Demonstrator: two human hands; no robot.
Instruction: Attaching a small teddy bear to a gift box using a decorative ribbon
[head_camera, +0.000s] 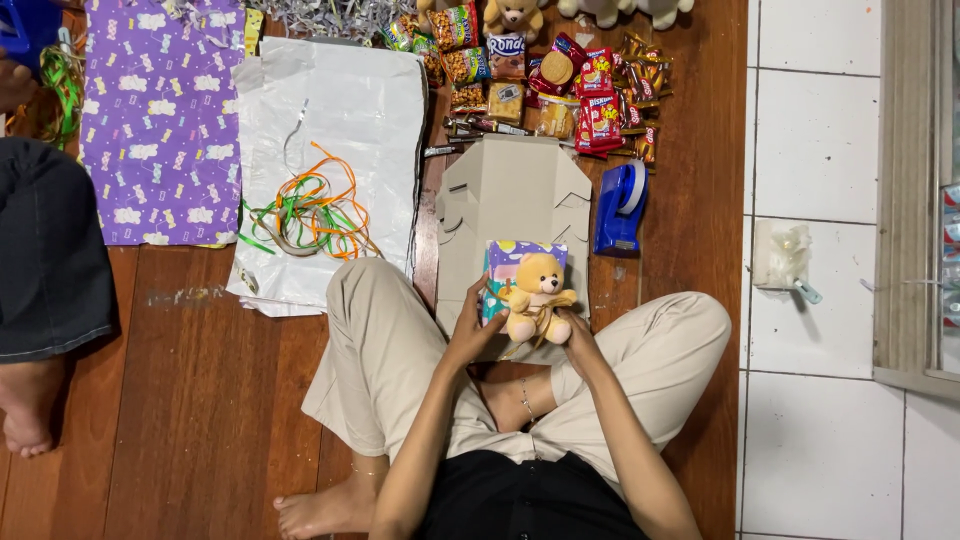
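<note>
Person sitting cross-legged on wooden floor (200, 400). Left hand (472, 325) is gripping the colourful small box (505, 268) by its left edge, fingers curled; right hand (578, 342) is pinching the tan teddy bear (538, 298) (gold ribbon on it) against the box. Both are hovering over a flat cardboard box (510, 195); blue tape dispenser (620, 208) lying right, snack packets (560, 85) far.

Both hands, left hand (470, 330) and right hand (578, 345), are holding a small teddy bear (537, 295) against a colourful box (505, 262). A flat cardboard piece (510, 195) is lying beneath on the wooden floor (200, 400)
</note>
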